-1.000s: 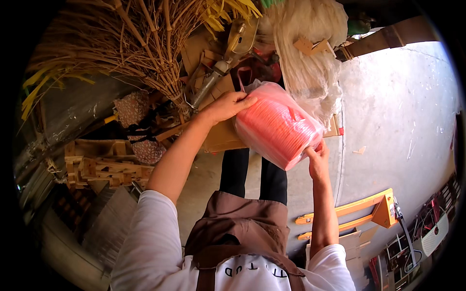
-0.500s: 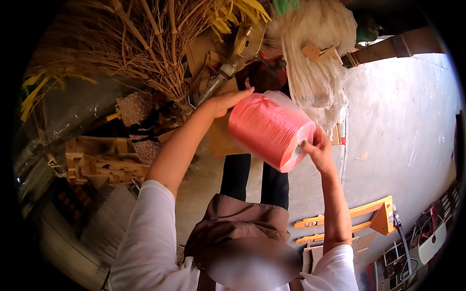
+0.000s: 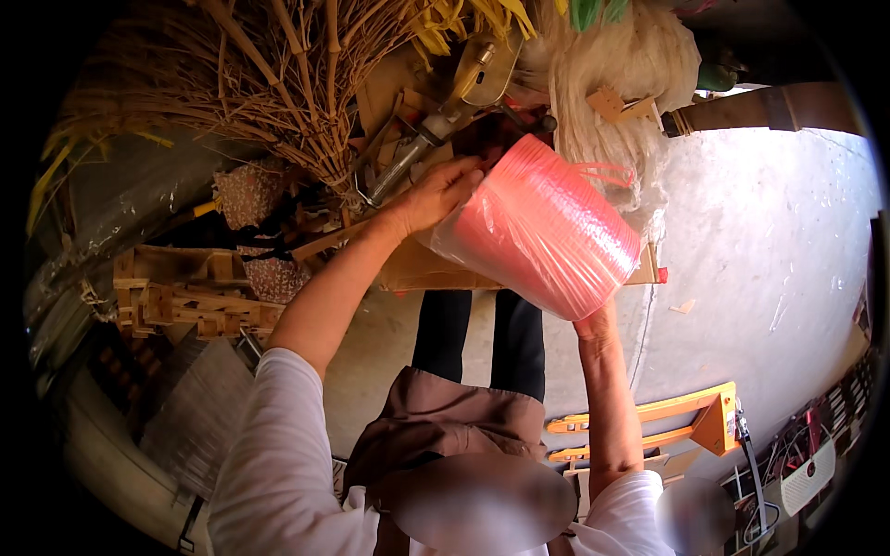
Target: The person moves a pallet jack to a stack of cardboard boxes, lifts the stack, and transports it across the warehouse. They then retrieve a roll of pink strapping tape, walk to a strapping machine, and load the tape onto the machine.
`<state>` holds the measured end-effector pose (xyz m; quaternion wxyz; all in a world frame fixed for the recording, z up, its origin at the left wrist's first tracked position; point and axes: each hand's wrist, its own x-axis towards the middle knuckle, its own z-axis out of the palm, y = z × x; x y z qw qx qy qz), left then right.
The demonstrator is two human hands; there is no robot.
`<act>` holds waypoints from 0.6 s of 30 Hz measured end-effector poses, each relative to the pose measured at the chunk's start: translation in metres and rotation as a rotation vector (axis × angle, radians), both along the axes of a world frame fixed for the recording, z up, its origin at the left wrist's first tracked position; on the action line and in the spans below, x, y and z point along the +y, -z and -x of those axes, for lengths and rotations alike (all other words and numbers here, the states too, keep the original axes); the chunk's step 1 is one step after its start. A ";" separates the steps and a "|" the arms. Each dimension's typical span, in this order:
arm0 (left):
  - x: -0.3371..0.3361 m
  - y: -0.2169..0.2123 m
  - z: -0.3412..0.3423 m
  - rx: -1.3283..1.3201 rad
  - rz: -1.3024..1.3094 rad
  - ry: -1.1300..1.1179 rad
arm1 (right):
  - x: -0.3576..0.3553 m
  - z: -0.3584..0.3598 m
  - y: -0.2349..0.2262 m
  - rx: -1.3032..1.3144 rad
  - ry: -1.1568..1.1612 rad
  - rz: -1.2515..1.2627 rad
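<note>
A large pink spool of plastic twine (image 3: 547,227), wrapped in clear film, is held up in front of me between both hands. My left hand (image 3: 436,193) grips its upper left end, fingers curled over the rim. My right hand (image 3: 596,324) supports it from underneath, mostly hidden by the spool. A loop of pink twine (image 3: 607,173) sticks out at its upper right. The spool is tilted, its far end pointing up and left.
Dry straw and reed bundles (image 3: 250,83) hang at the upper left, pale fibre bundles (image 3: 616,83) at the upper right. Wooden frames (image 3: 185,292) lie at the left. A yellow pallet jack (image 3: 667,422) stands on the concrete floor (image 3: 769,241) at the lower right.
The spool has been lifted higher and turned, its end now tilted away up-left. My left hand shifted onto the upper rim and my right hand slid beneath it.
</note>
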<state>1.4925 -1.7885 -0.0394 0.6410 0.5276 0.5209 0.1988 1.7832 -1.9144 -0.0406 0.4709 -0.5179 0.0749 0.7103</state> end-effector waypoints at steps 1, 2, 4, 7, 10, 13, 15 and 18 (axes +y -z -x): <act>0.003 -0.005 0.001 0.059 -0.082 0.026 | -0.001 0.004 -0.003 0.031 0.022 0.012; 0.008 -0.013 0.003 0.063 -0.128 0.046 | 0.000 0.007 -0.004 0.061 0.049 0.021; 0.008 -0.034 0.009 0.072 -0.218 0.082 | -0.001 0.011 -0.005 0.068 0.053 0.003; -0.009 -0.057 0.003 0.024 -0.430 0.019 | -0.009 0.008 0.008 0.180 0.103 0.007; -0.043 -0.053 0.008 0.108 -0.513 -0.110 | -0.015 0.002 0.014 0.193 0.081 0.001; -0.098 -0.041 0.001 -0.036 -0.240 -0.577 | -0.011 0.004 0.004 0.129 -0.014 -0.056; -0.120 -0.038 -0.011 -0.394 0.203 -1.013 | -0.005 0.002 -0.006 0.051 -0.109 -0.128; -0.078 -0.058 0.013 0.150 -0.131 -0.913 | 0.008 -0.004 -0.024 -0.097 -0.214 -0.247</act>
